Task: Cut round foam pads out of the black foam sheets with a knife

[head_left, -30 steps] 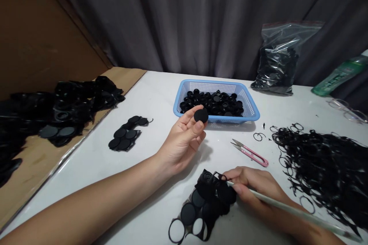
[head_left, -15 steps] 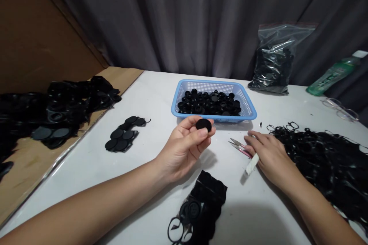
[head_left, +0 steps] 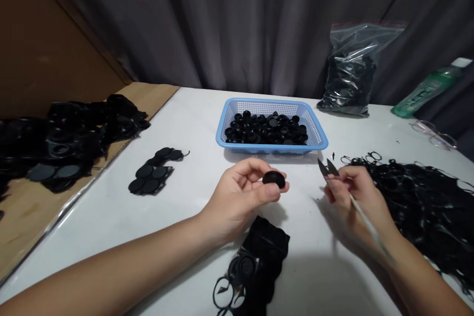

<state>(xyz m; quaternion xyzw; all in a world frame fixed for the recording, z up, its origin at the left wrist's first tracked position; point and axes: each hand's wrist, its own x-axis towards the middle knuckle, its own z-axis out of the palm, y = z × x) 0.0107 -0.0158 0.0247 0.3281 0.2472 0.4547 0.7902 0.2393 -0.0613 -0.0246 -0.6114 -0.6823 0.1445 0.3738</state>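
Between thumb and fingers, my left hand [head_left: 244, 192] pinches a round black rubber cap [head_left: 274, 179] above the white table. My right hand [head_left: 357, 197] is closed around thread snips [head_left: 329, 168], their two blades apart and pointing up and away. A pale strip, blurred by motion, trails from the snips toward my wrist. Beyond my left hand stands a blue plastic basket [head_left: 272, 148] holding many black caps [head_left: 266, 128]. Below that hand lies a black moulded rubber sheet [head_left: 259, 261] with round pieces and cut-out rings.
Black trimmed scraps [head_left: 429, 207] are heaped at the right. A zip bag [head_left: 348, 79] of black pieces, a green bottle [head_left: 425, 90] and glasses [head_left: 435, 134] stand or lie behind. Joined black discs [head_left: 151, 173] lie left, near more rubber sheets [head_left: 74, 133] on cardboard.
My right hand has lifted the thread snips off the table and turned their blades upward. My left hand has shifted slightly right and nearer with the cap, which is now tilted differently.
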